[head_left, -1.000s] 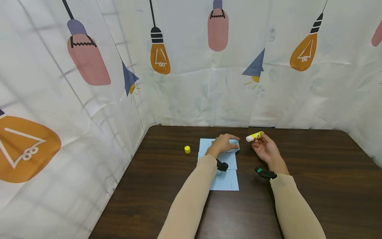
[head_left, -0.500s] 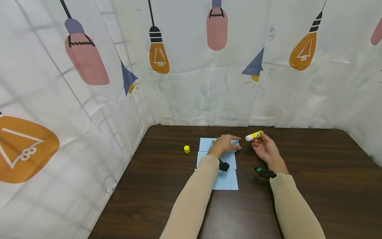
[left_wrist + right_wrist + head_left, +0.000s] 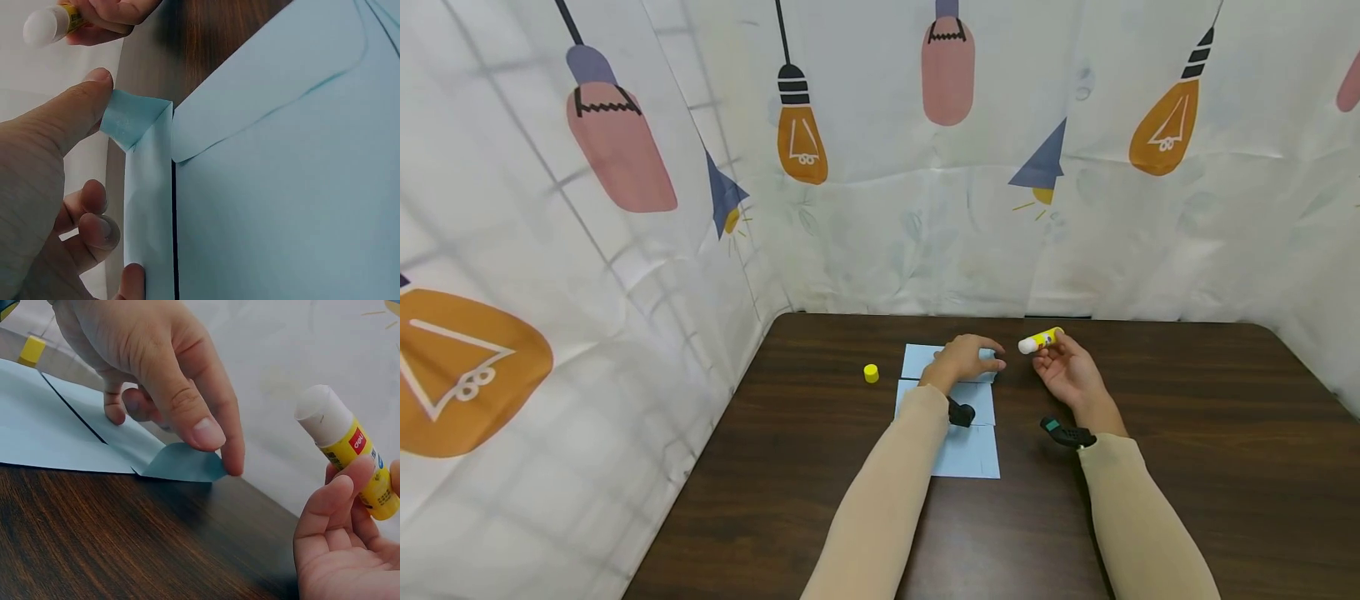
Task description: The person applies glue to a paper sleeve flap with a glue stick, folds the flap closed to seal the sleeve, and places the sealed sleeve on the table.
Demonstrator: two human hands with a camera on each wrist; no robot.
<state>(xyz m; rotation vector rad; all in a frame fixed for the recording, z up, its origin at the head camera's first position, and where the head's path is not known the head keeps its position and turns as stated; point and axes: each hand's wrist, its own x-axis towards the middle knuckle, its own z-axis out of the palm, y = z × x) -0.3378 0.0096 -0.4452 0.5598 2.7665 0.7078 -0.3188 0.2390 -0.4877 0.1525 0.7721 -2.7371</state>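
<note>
Light blue paper [image 3: 966, 454] lies on the table in sections, one behind another, with dark gaps at their joins. Over the farthest section, my left hand [image 3: 957, 362] pinches a small turned-up corner flap [image 3: 181, 464] between thumb and index finger. In the left wrist view, the thumb touches the flap's edge and a narrow folded strip [image 3: 148, 206] runs below it. To the right, my right hand [image 3: 1071, 379] holds a yellow glue stick [image 3: 1041, 340] in its fingertips. The white end of the stick is uncapped and points left, above the table and apart from the paper.
A yellow cap [image 3: 871, 374] stands on the dark wooden table [image 3: 805, 467], left of the paper. A patterned white curtain [image 3: 880, 242] hangs behind the table and along its left side. Each wrist wears a black strapped device.
My left thumb and index finger have shifted slightly to the right at the paper's corner. The right hand and glue stick stay nearly where they were.
</note>
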